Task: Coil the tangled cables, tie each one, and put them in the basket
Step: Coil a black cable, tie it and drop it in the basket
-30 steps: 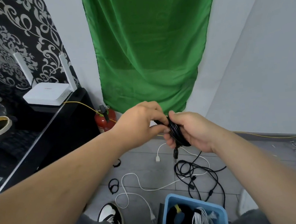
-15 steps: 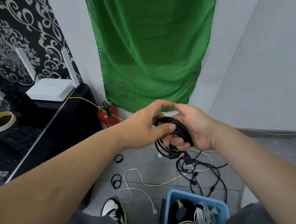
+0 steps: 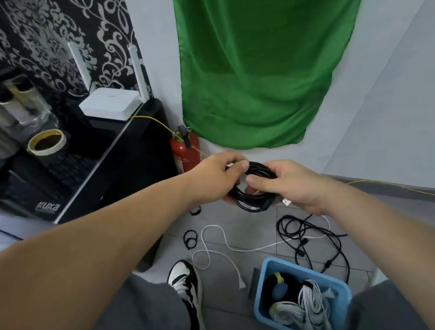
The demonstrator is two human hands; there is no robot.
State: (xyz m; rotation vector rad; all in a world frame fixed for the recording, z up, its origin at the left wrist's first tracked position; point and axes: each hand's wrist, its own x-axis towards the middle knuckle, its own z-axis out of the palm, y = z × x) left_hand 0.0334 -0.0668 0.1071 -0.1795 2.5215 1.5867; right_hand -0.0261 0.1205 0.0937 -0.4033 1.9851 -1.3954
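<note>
- One green cloth [image 3: 262,67], hung on the pale wall, lower edge bunched above the floor.
- One black cabinet [image 3: 120,158], at left against the patterned wall.
- Two bare hands, held out over the tiled floor and close together. The left hand [image 3: 215,181] pinches the coiled black cable [image 3: 249,201] between thumb and curled fingers at its upper left. The right hand [image 3: 290,184] has thumb and fingers curled round the same coil from the right.
- One blue basket [image 3: 261,288], on the floor below the hands, holding white cable bundles [image 3: 312,304] and a dark coil with a yellow tie [image 3: 273,289].
- One coiled black cable, in mid-air in both hands, well above the basket; a silver plug [image 3: 287,201] juts out beside the right palm.
- One loose black cable [image 3: 305,233], tangled on the floor just beyond the basket.
- One white cable [image 3: 259,248], snaking over the tiles and crossing the black tangle.
- One white router [image 3: 109,103], two antennas upright, on the cabinet top.
- One red fire extinguisher [image 3: 184,152], in the corner beside the cabinet.
- One black-and-white shoe [image 3: 184,282], left of the basket.
- One tape roll [image 3: 47,142], flat on the cabinet.
- Several small black loops [image 3: 190,239], on the floor near the white cable.
</note>
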